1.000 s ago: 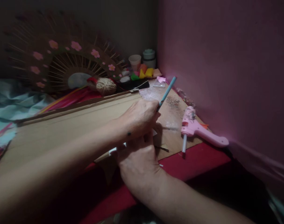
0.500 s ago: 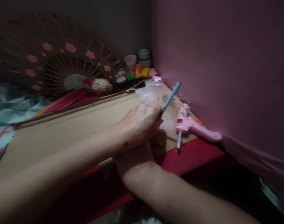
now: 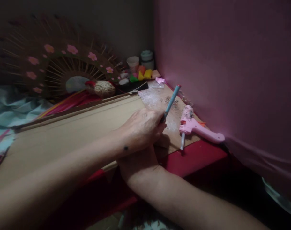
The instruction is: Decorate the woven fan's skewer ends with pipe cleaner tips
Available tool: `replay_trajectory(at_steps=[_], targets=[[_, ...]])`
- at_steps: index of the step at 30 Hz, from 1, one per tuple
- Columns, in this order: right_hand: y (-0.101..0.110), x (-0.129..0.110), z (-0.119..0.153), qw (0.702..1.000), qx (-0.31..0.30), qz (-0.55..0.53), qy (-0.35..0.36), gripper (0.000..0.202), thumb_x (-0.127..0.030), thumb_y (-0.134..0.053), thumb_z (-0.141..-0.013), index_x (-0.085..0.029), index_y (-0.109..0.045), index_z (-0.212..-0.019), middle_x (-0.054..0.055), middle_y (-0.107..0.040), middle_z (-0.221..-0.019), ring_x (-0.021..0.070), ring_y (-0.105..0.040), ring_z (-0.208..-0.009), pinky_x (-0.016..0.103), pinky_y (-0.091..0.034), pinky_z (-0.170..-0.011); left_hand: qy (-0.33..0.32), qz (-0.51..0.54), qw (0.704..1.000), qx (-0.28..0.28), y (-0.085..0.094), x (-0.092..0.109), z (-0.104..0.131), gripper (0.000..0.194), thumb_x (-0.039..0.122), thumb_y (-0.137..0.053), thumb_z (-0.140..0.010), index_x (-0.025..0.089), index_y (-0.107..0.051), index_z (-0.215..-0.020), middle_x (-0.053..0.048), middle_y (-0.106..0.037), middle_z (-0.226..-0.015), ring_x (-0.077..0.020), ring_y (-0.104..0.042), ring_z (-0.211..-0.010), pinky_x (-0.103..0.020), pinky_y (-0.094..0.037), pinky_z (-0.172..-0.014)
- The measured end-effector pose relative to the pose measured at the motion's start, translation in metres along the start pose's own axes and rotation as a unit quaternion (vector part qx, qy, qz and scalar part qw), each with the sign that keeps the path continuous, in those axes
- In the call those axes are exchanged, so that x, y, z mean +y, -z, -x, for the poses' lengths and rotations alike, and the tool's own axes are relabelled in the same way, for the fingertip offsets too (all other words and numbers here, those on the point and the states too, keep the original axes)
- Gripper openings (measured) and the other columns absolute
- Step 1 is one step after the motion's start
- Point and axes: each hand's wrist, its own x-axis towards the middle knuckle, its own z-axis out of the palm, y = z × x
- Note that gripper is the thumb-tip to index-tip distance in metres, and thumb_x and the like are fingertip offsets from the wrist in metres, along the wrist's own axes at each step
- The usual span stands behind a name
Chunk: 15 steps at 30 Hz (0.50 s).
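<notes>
My left hand (image 3: 145, 126) reaches in from the lower left, fingers closed round a blue pen (image 3: 171, 101) with a red end that points up and away. Beneath it crosses my right hand (image 3: 137, 164), coming from the lower right; its fingers are hidden under the left hand and wrist. Both hands are over the near edge of a large tan cardboard sheet (image 3: 71, 127). What the pen's lower end touches is out of sight.
A pink glue gun (image 3: 198, 127) with a clear stick lies at right on a stained board (image 3: 150, 97), near a pink wall. Behind are a twine ball (image 3: 104, 88), small coloured packets (image 3: 147, 74), a cup (image 3: 133, 63), a jar (image 3: 147, 59) and a flower-decorated fan-shaped piece (image 3: 72, 49).
The pen's red end has swung slightly left, leaving the pen a little more upright. My hands stay crossed in nearly the same place.
</notes>
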Motion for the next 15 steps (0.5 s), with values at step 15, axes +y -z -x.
replay_trajectory(at_steps=[15], targets=[[0.028, 0.000, 0.002, 0.996, -0.066, 0.045, 0.035, 0.036, -0.026, -0.041, -0.090, -0.020, -0.056, -0.122, 0.018, -0.049, -0.129, 0.0351, -0.047, -0.104, 0.060, -0.042, -0.082, 0.079, 0.394, 0.894, 0.199, 0.027, -0.043, 0.066, 0.007, 0.023, -0.060, -0.079, 0.016, -0.060, -0.078, 0.001, -0.060, -0.067, -0.0095, -0.054, -0.061, -0.023, -0.046, -0.059]])
